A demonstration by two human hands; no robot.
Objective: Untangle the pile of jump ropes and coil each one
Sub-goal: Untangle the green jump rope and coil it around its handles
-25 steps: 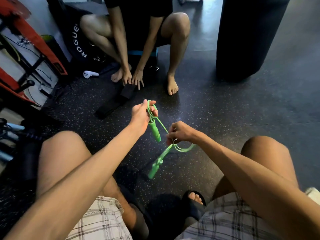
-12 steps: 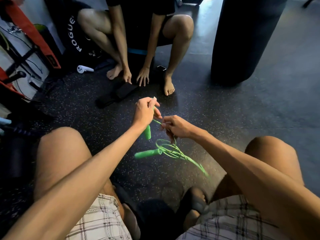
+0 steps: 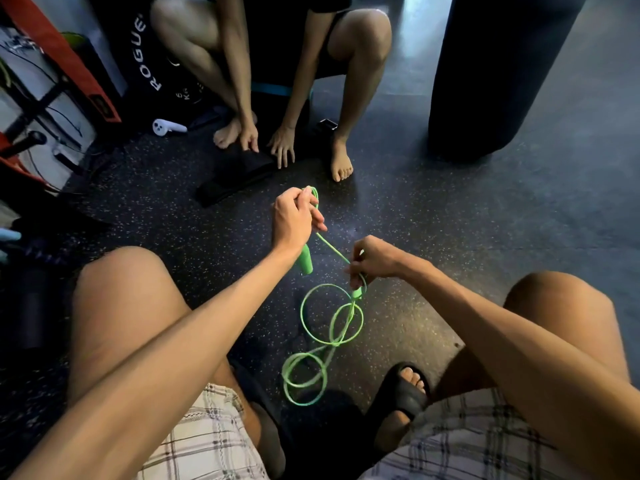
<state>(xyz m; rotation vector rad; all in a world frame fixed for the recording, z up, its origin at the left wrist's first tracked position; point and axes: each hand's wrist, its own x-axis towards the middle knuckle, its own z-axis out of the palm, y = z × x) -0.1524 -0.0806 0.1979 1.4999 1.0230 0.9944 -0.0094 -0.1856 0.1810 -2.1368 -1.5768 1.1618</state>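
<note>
A single green jump rope (image 3: 330, 323) is in view between my knees. My left hand (image 3: 294, 220) grips one green handle (image 3: 306, 260), which hangs down below the fist, and a loop of cord pokes out above the fingers. A taut stretch of cord runs from there to my right hand (image 3: 372, 259), which is closed on the cord and the second handle (image 3: 357, 292). Below my right hand the rope hangs in several loose loops down to the floor.
Another person crouches opposite, hands (image 3: 282, 145) on a black strap (image 3: 235, 176) on the speckled rubber floor. A black punching bag (image 3: 498, 74) stands at the right. A white controller (image 3: 168, 127), a dark Rogue bag (image 3: 145, 53) and a red-framed rack (image 3: 62, 60) are at the left.
My right hand has drawn away from the left, stretching the cord between them. The bunched loops have dropped and opened out toward the floor. The free handle now sits at my right hand.
</note>
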